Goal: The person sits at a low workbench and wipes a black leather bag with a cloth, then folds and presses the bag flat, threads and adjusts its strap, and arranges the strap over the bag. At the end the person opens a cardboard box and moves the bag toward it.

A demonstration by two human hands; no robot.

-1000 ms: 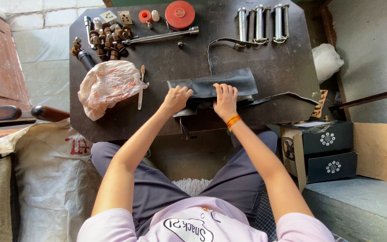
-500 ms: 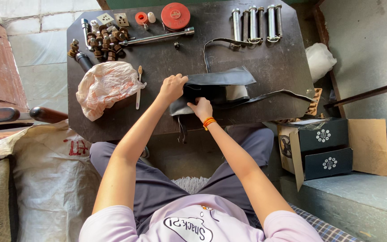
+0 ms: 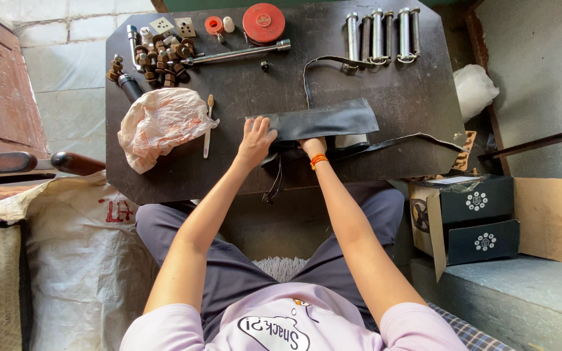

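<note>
A black rubber sheet (image 3: pixel 333 120), like a flattened inner tube, lies across the middle of the dark table (image 3: pixel 398 84). My left hand (image 3: pixel 255 140) rests flat on its left end, fingers spread. My right hand (image 3: pixel 311 146) is tucked under the sheet's front edge, so only the wrist with an orange band shows; what the fingers do is hidden. A thin black strip (image 3: pixel 417 140) trails off to the right from the sheet.
A crumpled plastic bag (image 3: pixel 157 123) and a small brush (image 3: pixel 208 123) lie left of my left hand. Nuts and bolts (image 3: pixel 160 55), a long metal rod (image 3: pixel 235 53), a red round tin (image 3: pixel 263 23) and several steel pins (image 3: pixel 380 36) line the far edge. Black boxes (image 3: pixel 476 214) stand at right.
My right hand slid from on top of the sheet to beneath its front edge. My left hand shifted left onto the sheet's end, and the sheet was lifted and folded back.
</note>
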